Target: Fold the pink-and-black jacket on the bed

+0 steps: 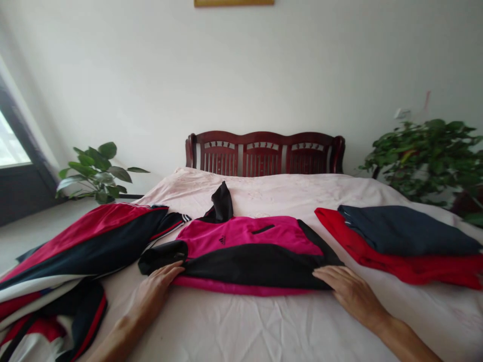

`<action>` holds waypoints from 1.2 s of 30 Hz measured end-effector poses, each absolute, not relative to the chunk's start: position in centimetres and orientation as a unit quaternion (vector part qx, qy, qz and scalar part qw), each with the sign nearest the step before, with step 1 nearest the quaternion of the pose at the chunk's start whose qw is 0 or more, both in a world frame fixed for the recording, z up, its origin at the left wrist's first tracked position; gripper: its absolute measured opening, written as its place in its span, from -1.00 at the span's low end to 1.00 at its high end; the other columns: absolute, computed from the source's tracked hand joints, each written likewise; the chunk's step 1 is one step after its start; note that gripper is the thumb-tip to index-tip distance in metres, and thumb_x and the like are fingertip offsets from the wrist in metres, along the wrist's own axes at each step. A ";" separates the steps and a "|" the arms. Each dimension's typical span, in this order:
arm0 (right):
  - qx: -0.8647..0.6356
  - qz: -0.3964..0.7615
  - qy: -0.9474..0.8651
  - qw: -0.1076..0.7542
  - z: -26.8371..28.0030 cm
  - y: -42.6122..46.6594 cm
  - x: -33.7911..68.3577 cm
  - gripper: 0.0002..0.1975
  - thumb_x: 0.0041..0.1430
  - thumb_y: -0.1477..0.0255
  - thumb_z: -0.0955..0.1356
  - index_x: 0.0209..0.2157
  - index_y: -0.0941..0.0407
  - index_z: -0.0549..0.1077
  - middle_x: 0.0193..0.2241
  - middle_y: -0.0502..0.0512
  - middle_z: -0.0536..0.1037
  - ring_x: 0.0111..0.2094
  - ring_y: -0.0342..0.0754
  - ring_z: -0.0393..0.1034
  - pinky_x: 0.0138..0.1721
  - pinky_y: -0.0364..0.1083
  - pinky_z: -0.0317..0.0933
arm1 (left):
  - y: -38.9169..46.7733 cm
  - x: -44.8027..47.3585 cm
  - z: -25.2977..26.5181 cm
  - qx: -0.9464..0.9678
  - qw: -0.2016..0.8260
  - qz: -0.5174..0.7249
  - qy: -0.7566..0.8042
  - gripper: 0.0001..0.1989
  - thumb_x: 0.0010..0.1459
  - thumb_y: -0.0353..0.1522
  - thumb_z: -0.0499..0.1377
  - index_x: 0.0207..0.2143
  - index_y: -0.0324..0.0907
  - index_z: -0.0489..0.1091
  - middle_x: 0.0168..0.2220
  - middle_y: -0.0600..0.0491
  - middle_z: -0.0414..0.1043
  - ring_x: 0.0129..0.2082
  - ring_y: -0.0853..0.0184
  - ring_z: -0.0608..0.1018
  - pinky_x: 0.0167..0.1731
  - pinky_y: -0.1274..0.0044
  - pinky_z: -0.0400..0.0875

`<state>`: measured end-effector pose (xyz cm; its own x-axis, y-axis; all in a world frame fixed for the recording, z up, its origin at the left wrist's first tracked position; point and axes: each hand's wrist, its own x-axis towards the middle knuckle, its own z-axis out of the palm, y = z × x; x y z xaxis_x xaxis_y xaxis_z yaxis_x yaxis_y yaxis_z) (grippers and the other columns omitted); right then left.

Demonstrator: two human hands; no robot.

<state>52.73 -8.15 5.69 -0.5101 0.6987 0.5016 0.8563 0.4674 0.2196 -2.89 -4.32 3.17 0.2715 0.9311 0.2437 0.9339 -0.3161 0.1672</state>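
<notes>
Pink-and-black jacket (247,236) | left fingers (175,267) touch its left end, right fingers (323,273) its right | cannot tell if pinching

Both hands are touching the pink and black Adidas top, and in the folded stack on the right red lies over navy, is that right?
No, the head view shows the navy garment lying over the red garment. The left hand and right hand do touch the Adidas top.

Pale wall (151,75) — dark-red slatted wooden backrest (263,138) — bright pane (12,143), far left.
</notes>
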 end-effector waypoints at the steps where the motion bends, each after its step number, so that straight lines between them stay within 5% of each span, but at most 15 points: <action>1: -0.455 -0.233 -0.840 0.181 6.3 -8.6 52.8 -0.37 -0.10 0.72 0.18 -0.05 -0.01 0.53 -0.12 0.00 0.62 -0.11 -0.06 0.50 -0.04 -0.03 0.35 | -4.6 -3.2 3.3 -0.802 0.014 -0.156 -0.577 -0.24 -0.16 -0.66 -0.02 0.08 0.00 0.44 0.22 0.14 0.38 0.18 0.24 0.45 0.15 0.37 0.36; 6: -0.399 -0.257 -0.861 0.185 7.4 -12.9 53.3 -0.34 -0.10 0.70 0.19 0.00 -0.07 0.51 -0.10 -0.08 0.62 -0.09 -0.08 0.51 0.01 -0.04 0.34 | -7.7 -4.6 3.6 -0.834 0.058 -0.175 -0.520 -0.39 -0.06 -0.63 -0.02 -0.06 0.05 0.50 0.09 0.16 0.52 0.04 0.25 0.56 0.03 0.44 0.47; 12: -0.479 -0.138 -0.857 0.133 6.4 -17.3 54.4 -0.22 -0.27 0.65 0.23 0.02 -0.19 0.51 -0.04 -0.15 0.60 -0.05 0.00 0.53 -0.04 -0.01 0.45 | -12.0 -7.8 3.3 -0.862 0.006 -0.130 -0.490 -0.48 0.04 -0.57 0.08 -0.03 0.12 0.49 0.07 0.15 0.52 0.00 0.25 0.59 -0.04 0.52 0.51; 16: -0.552 -0.034 -0.819 0.153 9.8 -16.0 52.7 -0.58 0.09 0.46 0.29 -0.05 -0.14 0.57 -0.05 -0.03 0.61 0.02 0.10 0.48 0.08 0.12 0.38 | -12.6 -7.6 5.5 -0.863 -0.044 -0.069 -0.499 -0.38 -0.04 -0.31 0.36 0.12 0.23 0.39 0.20 0.11 0.41 0.17 0.04 0.46 0.11 0.27 0.43; 21: -0.548 0.000 -0.810 0.209 13.2 -12.6 43.6 -0.54 0.36 0.25 0.18 0.25 -0.06 0.32 0.22 0.08 0.38 0.23 0.09 0.27 0.22 0.16 0.21 | -9.7 3.2 10.5 -0.874 -0.115 -0.095 -0.463 -0.61 0.30 -0.14 0.09 0.16 0.14 0.36 0.25 0.11 0.34 0.22 0.19 0.41 0.21 0.32 0.34; 26: -0.442 -0.022 -0.888 0.126 9.1 -10.7 39.7 -0.38 0.37 0.19 0.21 0.39 -0.07 -0.04 0.34 0.04 0.17 0.34 0.05 0.05 0.32 0.15 0.01 | -7.4 10.6 7.1 -0.927 -0.043 -0.128 -0.349 -0.31 0.22 -0.30 0.21 0.35 0.07 0.05 0.39 -0.01 0.03 0.37 0.08 0.14 0.28 0.12 0.17; 30: -0.482 -0.095 -0.865 0.102 4.8 -9.6 45.3 -0.38 0.38 0.17 0.19 0.39 -0.05 -0.03 0.31 0.08 0.24 0.30 0.04 0.15 0.27 0.12 0.08 | -7.4 8.9 3.3 -0.924 0.001 -0.096 -0.369 -0.17 0.21 -0.33 0.21 0.40 0.12 -0.16 0.42 -0.01 -0.10 0.37 0.10 0.13 0.28 0.18 0.19; 36: -0.476 -0.178 -0.855 0.099 3.3 -9.1 49.9 -0.41 0.36 0.18 0.21 0.36 -0.02 0.07 0.28 0.07 0.29 0.25 0.04 0.22 0.26 0.12 0.07 | -7.9 6.6 2.5 -0.919 0.065 -0.097 -0.376 -0.11 0.19 -0.25 0.22 0.41 0.11 -0.25 0.40 0.00 -0.04 0.32 0.09 0.24 0.23 0.26 0.28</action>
<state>49.94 -9.11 3.31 -0.5272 0.7790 0.3395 0.8498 0.4835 0.2101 6.60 -7.94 2.49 0.6985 0.6783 0.2280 0.7037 -0.7090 -0.0465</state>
